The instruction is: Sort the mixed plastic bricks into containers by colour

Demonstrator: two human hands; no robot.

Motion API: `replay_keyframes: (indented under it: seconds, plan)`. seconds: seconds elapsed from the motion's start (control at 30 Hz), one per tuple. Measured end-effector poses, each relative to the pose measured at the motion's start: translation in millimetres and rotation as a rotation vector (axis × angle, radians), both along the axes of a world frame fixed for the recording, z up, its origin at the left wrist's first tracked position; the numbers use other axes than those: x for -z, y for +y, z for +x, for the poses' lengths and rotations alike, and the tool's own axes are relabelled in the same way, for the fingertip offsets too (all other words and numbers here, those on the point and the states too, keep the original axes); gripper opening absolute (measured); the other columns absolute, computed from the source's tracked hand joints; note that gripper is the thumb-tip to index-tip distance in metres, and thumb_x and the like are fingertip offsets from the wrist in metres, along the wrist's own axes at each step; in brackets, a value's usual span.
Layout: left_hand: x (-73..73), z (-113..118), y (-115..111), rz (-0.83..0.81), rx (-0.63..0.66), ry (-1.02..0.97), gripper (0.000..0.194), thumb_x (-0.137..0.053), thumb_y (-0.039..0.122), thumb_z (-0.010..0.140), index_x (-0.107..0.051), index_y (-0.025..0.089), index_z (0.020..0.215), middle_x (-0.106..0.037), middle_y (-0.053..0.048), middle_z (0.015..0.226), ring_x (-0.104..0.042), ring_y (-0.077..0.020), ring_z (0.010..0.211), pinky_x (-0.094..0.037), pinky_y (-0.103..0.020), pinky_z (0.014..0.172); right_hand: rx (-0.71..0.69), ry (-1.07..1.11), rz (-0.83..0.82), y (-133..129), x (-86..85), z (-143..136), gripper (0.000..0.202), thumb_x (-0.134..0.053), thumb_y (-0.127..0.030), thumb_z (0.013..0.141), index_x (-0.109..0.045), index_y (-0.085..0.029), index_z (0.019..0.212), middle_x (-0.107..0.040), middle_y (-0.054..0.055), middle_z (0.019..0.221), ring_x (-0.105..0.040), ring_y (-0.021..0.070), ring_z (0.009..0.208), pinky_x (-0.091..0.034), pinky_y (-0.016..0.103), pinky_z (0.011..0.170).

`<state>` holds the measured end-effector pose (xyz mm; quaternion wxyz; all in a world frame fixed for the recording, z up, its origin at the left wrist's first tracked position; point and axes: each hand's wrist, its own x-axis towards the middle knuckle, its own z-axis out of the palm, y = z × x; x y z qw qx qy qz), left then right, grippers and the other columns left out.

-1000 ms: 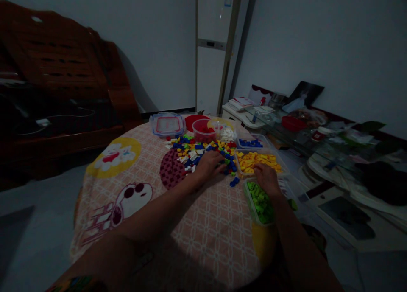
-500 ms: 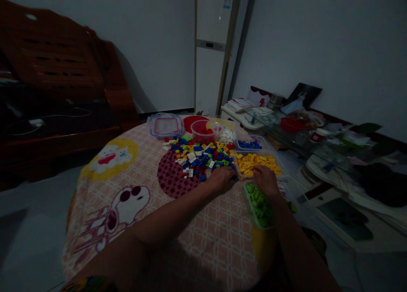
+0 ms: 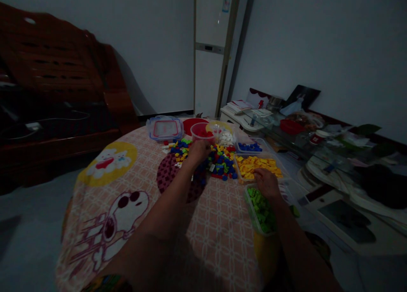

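Near mid-frame, the left hand (image 3: 201,152) was over the mixed bricks (image 3: 223,161), fingers drawn in; whether it held one could not be told. The tub (image 3: 194,136) of red bricks lay just above it in the frame, nearer to it than to the right hand (image 3: 266,182). The pile stretched sideways across the bench (image 3: 219,228). Right of centre, the right hand curled narrowly by the yellow bricks (image 3: 251,164), its grip unclear.

The bricks (image 3: 225,161) are yellow, green, blue, red and white; the dim tablecloth (image 3: 222,224) looks pinkish, latticed white.
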<state>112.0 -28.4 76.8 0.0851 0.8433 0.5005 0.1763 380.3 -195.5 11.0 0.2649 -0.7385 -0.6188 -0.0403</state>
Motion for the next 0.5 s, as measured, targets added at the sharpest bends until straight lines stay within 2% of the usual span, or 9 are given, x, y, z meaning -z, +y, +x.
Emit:
replay_keyframes:
  seconds: [0.1,0.23,0.37,0.5]
  plan:
    - [-8.6,-17,15,-0.146,-0.052,0.127,0.019,-0.068,0.025,0.080,-0.079,0.021,0.094,-0.077,-0.007,0.096,-0.070,-0.0224,0.093,-0.051,-0.027,0.080,0.013,0.000,-0.004,1,0.7,0,0.028,-0.049,-0.021,0.087,-0.074,-0.017,0.099,-0.076,0.012,0.105,-0.067,0.0242,0.101,-0.049,0.036,0.095]
    - [-6.7,-24,24,-0.230,0.018,0.236,0.023,-0.076,0.021,0.066,-0.079,0.022,0.089,-0.078,-0.004,0.091,-0.070,-0.0208,0.088,-0.051,-0.024,0.075,-0.013,-0.002,-0.015,1,0.7,2,0.028,-0.048,-0.022,0.088,-0.074,-0.018,0.097,-0.076,0.012,0.102,-0.068,0.0241,0.098,-0.050,0.037,0.094]
    - [-4.6,-21,28,-0.246,-0.020,0.260,0.021,-0.072,0.017,0.067,-0.079,0.022,0.086,-0.077,-0.005,0.086,-0.071,-0.0202,0.086,-0.051,-0.023,0.073,-0.051,0.003,0.022,0,1.4,3,0.028,-0.047,-0.024,0.089,-0.074,-0.019,0.097,-0.076,0.012,0.102,-0.067,0.0240,0.098,-0.050,0.037,0.094]
    - [-8.3,-18,32,-0.262,-0.059,0.285,0.021,-0.070,0.019,0.072,-0.078,0.021,0.091,-0.078,-0.008,0.096,-0.071,-0.0218,0.093,-0.052,-0.025,0.078,-0.061,0.005,0.037,0,2.8,3,0.028,-0.047,-0.025,0.088,-0.073,-0.019,0.096,-0.076,0.012,0.101,-0.067,0.0248,0.097,-0.050,0.038,0.094]
